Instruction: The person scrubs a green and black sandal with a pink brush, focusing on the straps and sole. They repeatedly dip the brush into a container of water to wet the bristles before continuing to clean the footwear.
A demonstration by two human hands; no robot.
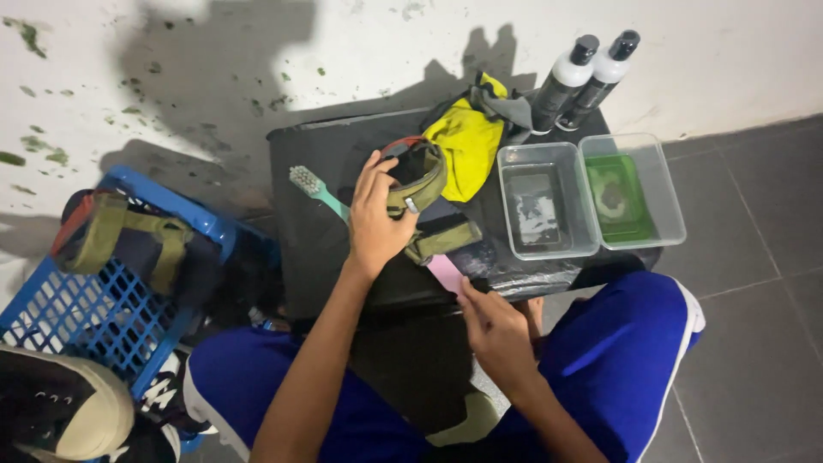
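Note:
My left hand (377, 219) grips an olive strapped sandal (424, 193) by its heel, holding it tilted over a small black table (326, 249). A teal toothbrush (315, 190) with white bristles sticks out from behind that hand, and I cannot tell whether the hand holds it. My right hand (493, 330) hovers at the table's near edge with its fingers on a pink flat piece (446, 273). A yellow cloth (467, 141) lies just behind the sandal.
Two clear plastic tubs sit on the table's right: one with dark soapy water (544, 206), one with green liquid (630, 193). Two black-and-white bottles (587, 77) stand at the wall. A blue basket (111, 291) at left holds another olive sandal (111, 231); sneakers (60, 411) lie below it.

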